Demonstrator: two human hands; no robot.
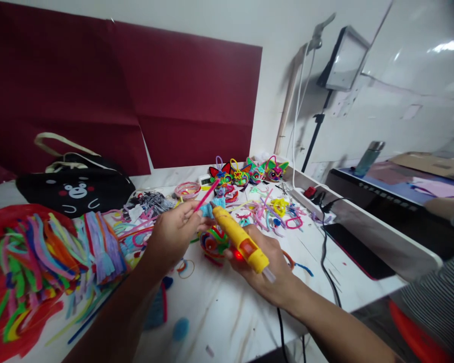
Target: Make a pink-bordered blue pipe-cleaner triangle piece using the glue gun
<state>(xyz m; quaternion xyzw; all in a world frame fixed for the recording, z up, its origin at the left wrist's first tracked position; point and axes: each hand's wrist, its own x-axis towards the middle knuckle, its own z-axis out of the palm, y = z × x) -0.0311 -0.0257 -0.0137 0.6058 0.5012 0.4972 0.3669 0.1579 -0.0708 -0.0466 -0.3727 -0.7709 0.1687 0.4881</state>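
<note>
My left hand [174,232] pinches a pink pipe cleaner [207,195], which slants up to the right from the fingertips. My right hand [268,267] is wrapped around a yellow hot glue gun [237,233] with a small red light glowing on its side. The gun's tip is close to the pipe cleaner and the left fingers; whether they touch, I cannot tell. Light blue fuzzy material [218,202] shows around the tip. Under the gun sits a multicoloured pipe-cleaner piece [213,241], partly hidden by my right hand.
Several finished animal-head crafts [257,174] line the back of the table. Bundled pipe cleaners [41,257] lie on red plastic at left, before a black bag [75,186]. Loose scraps [276,206], a dark phone-like slab [357,251] and a black cord [324,257] are at right. A person's striped sleeve [439,297] shows beyond.
</note>
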